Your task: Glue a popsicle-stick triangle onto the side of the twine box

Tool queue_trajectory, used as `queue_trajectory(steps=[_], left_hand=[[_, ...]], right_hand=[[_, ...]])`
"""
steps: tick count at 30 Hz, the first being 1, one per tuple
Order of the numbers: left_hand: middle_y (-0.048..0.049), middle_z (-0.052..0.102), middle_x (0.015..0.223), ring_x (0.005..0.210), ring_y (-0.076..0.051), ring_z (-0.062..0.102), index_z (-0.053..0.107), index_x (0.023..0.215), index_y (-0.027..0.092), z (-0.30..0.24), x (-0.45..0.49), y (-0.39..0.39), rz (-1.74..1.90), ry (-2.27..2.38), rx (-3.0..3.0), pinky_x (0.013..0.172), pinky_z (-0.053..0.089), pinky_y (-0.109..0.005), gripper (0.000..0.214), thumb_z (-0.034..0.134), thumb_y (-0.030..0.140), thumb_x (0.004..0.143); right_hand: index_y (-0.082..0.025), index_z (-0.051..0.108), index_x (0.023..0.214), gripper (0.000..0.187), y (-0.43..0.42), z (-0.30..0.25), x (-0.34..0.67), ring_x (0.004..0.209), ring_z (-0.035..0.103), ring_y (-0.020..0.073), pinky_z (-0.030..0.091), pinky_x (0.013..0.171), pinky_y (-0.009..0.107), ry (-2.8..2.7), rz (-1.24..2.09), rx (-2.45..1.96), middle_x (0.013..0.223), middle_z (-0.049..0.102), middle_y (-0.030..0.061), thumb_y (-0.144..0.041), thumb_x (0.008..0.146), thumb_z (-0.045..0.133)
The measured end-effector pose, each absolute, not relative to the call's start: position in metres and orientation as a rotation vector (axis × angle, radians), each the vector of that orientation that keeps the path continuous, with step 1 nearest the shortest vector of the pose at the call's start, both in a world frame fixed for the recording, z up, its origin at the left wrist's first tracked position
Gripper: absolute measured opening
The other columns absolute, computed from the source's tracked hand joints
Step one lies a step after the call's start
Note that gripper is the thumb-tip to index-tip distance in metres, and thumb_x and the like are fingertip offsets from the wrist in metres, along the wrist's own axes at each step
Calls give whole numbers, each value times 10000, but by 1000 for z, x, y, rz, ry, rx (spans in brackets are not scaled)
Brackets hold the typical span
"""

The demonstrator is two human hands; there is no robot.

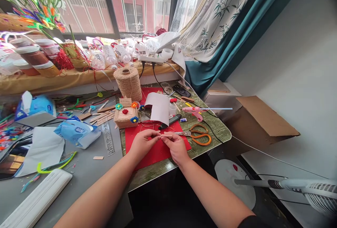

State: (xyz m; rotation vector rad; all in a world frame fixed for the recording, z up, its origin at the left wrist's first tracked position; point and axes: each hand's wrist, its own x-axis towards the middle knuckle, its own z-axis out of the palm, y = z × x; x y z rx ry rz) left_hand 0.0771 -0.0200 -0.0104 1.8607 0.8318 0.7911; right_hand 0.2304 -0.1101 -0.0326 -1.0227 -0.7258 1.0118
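"Which way could the right hand (176,146) pass?"
"Back over the red sheet (155,153); scissors (201,139) (handles outward) lie just beside it on the right."
"And forward?"
"Curled white paper (160,108) stands ahead, a box (123,121) left of it."

No legible lettering anywhere in view

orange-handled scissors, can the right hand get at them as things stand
Probably yes: the scissors lie just beside the right hand, and their handles look uncovered. That hand is pinching a small strip, though, so it would likely have to let go first.
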Motion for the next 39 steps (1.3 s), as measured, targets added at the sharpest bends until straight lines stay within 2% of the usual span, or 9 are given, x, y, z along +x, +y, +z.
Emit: queue_trajectory(steps=[7,14,22,27,31,39], left_hand=[[-61,803,1011,969,-252,738,800,954,237,-13,77,-21,824,794,1873,888,577,-365,186,727,398,897],[-61,788,978,931,-231,725,787,955,239,-11,73,-15,805,684,1964,880,566,-352,159,721,379,918],[-67,795,951,925,-228,718,810,977,274,-11,69,-6,807,522,2228,884,565,-365,119,713,315,922],[-72,799,1016,924,-212,715,771,1064,255,-9,68,-6,897,353,2421,853,573,-369,174,673,203,930],[-49,791,980,854,-183,702,728,1057,239,-4,67,-4,968,234,2565,803,568,-352,186,673,135,913],[-44,761,959,847,-181,660,675,1009,234,-5,70,-6,994,267,2613,814,556,-351,168,639,107,906]], right_hand=[[-272,813,858,159,-109,-32,229,760,574,171,493,805,332,-673,1011,-1027,821,707,1,-392,778,878],[-237,791,819,156,-110,-36,232,775,592,156,479,819,302,-643,1096,-1007,805,713,-2,-380,810,853],[-207,747,784,242,-112,-35,236,669,499,127,416,710,269,-641,1189,-991,713,633,-27,-411,764,877],[-205,712,777,269,-111,-36,237,662,490,131,417,701,272,-659,1182,-1027,709,620,-29,-430,767,859],[-203,683,756,287,-110,-38,237,646,484,131,405,688,279,-694,1193,-1048,697,617,-30,-435,769,851],[-193,696,748,257,-108,-40,238,650,502,134,391,689,287,-705,1201,-1035,686,626,-21,-395,782,850]])
